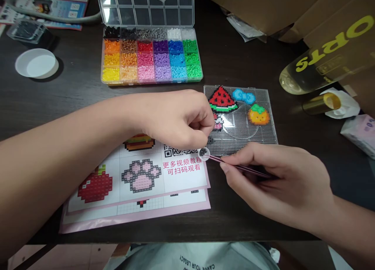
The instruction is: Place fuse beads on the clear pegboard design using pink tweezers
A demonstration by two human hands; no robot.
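Note:
My left hand (pixel 187 116) is closed, its thumb and fingertips at the rim of a small white cup (pixel 204 149) with dark beads inside. Its grip on the cup is mostly hidden. In my right hand (pixel 281 180) is a pair of pink tweezers (pixel 240 167), held with the tips reaching into that cup. Just behind both hands lies a clear pegboard (pixel 252 135). On it are a bead watermelon slice (pixel 222 100), a blue bow (pixel 244 96) and an orange fruit (pixel 259 116). My left hand partly covers another pink and white bead figure (pixel 218 123).
An open bead box (pixel 152 82) with many coloured compartments stands at the back. Printed pattern sheets (pixel 187 184) lie under my left arm. A white round dish (pixel 36 63) sits at left. On the right are a bottle (pixel 310 67), a gold-coloured tube (pixel 318 104) and a tissue pack (pixel 360 135).

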